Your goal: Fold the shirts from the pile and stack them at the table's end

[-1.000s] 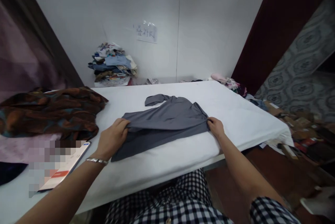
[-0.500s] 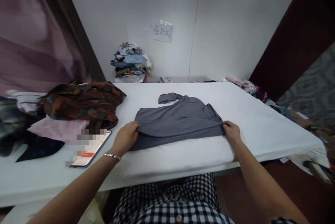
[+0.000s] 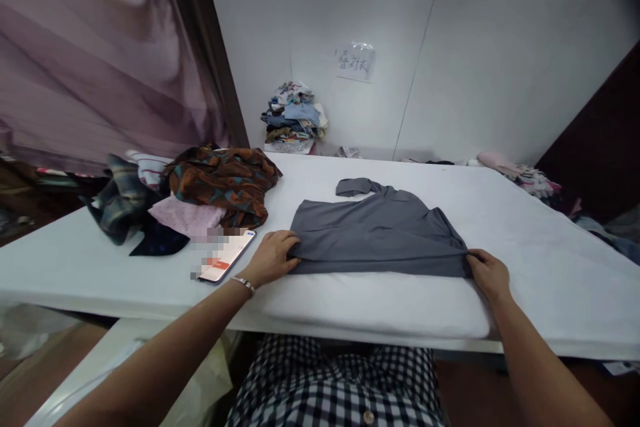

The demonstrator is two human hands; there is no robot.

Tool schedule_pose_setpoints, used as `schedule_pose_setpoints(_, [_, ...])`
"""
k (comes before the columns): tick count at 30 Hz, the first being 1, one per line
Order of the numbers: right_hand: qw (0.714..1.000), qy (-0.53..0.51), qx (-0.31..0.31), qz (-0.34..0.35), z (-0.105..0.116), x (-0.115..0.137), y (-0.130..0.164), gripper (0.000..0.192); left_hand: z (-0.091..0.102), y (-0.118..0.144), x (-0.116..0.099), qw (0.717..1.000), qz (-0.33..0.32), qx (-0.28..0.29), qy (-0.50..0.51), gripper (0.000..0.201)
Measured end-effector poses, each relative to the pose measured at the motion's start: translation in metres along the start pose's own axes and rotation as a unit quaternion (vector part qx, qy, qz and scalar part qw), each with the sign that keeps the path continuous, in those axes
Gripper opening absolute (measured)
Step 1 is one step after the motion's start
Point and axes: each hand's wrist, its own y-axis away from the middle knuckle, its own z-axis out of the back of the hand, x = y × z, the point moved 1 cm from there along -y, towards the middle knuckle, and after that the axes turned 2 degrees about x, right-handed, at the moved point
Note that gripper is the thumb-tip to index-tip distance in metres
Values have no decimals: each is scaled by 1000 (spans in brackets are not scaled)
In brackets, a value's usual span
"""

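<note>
A gray shirt (image 3: 377,237) lies folded flat in the middle of the white table (image 3: 525,260), close to the near edge. The left hand (image 3: 273,257) pinches the shirt's near left corner, with the fingers curled shut on the cloth. The right hand (image 3: 489,274) grips the near right corner the same way, fingers closed on the cloth. A small gray sleeve end (image 3: 354,186) sticks out at the far side of the shirt.

Just beside the left hand lies a phone (image 3: 227,258), flat on the table, with part of its screen blurred. Behind the phone sits a pile of clothes: a brown patterned cloth (image 3: 225,180) on top, a pink piece (image 3: 186,216) under it, a dark blue piece (image 3: 159,240) at the front, and a plaid one (image 3: 117,197) at the left end. The pile is near the shirt but does not touch it. Nothing lies between the hands and the shirt.

At the far edge, against the white wall (image 3: 475,47), stands a stack of folded clothes (image 3: 293,117). A paper note (image 3: 356,62) is stuck on the wall above and to the right of it. More clothes (image 3: 520,174) lie at the far right end of the table. A purple curtain (image 3: 100,54) hangs on the left. The person wears a black and white checked shirt (image 3: 340,387).
</note>
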Motion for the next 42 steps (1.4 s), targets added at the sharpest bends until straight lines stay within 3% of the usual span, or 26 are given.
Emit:
schedule_pose_setpoints(5, [993,60,-20,100,-3,-3,1,40,-6,3,2,997,59,9,43,44])
schedule_pose_setpoints(10, [946,134,-63,289,-3,12,11,39,-9,0,-4,993,119,-2,9,41])
schedule_pose_setpoints(14, [920,138,-31,365,-5,22,13,35,-6,-4,-8,993,115,-28,-16,33])
schedule_pose_setpoints(20, [938,105,-74,323,-1,16,8,26,-13,-3,-4,998,48,-35,-21,35])
schedule_pose_setpoints(23, [940,103,-52,321,-1,15,8,24,-20,2,2,1000,18,-20,-16,42])
schedule_pose_setpoints(26, [944,119,-31,307,-1,17,10,24,-20,6,6,998,11,-51,-26,37])
schedule_pose_setpoints(30, [950,160,-65,259,0,19,13,24,-11,7,2,995,3,-86,-49,27])
schedule_pose_setpoints(38, [948,200,-49,241,-4,16,12,25,-8,8,-5,996,46,-52,-58,19])
schedule_pose_setpoints(42, [950,184,-36,248,-4,10,9,28,-3,9,-5,998,38,-29,-36,36])
